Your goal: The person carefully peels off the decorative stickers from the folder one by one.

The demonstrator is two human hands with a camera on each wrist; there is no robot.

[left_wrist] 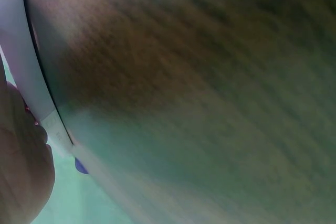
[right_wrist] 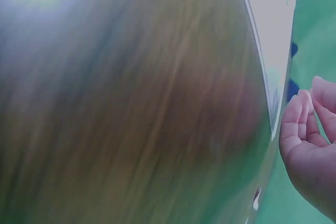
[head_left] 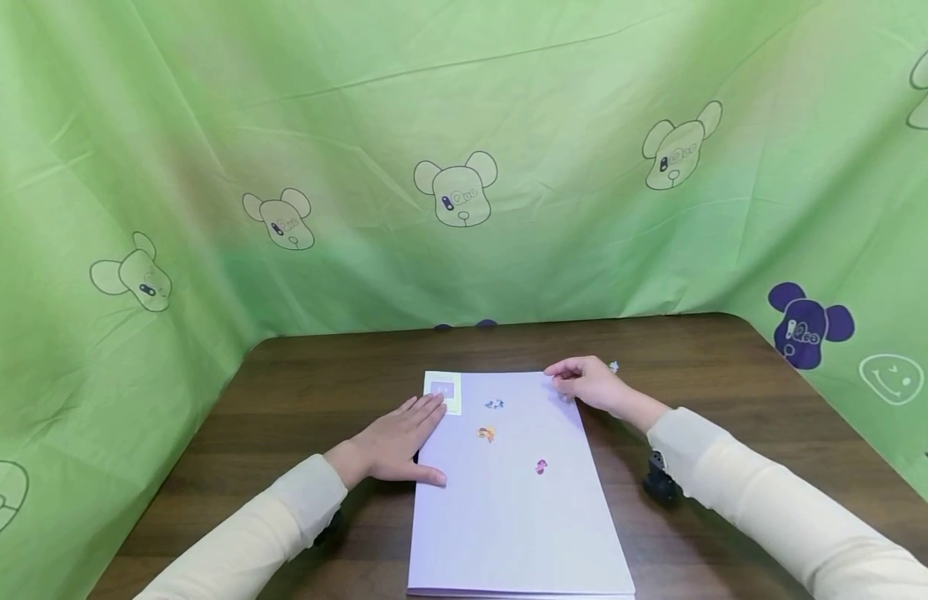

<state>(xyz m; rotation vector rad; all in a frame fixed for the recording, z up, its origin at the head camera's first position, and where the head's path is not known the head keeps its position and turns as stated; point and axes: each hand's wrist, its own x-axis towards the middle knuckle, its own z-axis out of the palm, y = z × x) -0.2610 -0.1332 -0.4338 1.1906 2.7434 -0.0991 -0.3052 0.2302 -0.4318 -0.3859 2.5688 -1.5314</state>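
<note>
A white sheet pad (head_left: 520,525), several layers thick at its near edge, lies upright on the table. My left hand (head_left: 400,437) rests flat on the pad's left edge, fingers forward and thumb out to the side; part of it also shows in the left wrist view. At the far right corner is my right hand (head_left: 587,382), its fingers bent. In the right wrist view its fingertips (right_wrist: 302,98) come close together; whether anything thin is between them cannot be made out. A blue-white sticker (head_left: 495,404), an orange one (head_left: 486,434) and a pink one (head_left: 541,467) dot the pad.
A pale printed label (head_left: 453,407) sits at the pad's far left corner. Just beyond the right hand, a small bluish piece (head_left: 614,366) lies on the brown wooden table (head_left: 314,383). Green printed cloth (head_left: 464,275) hangs behind and at both sides.
</note>
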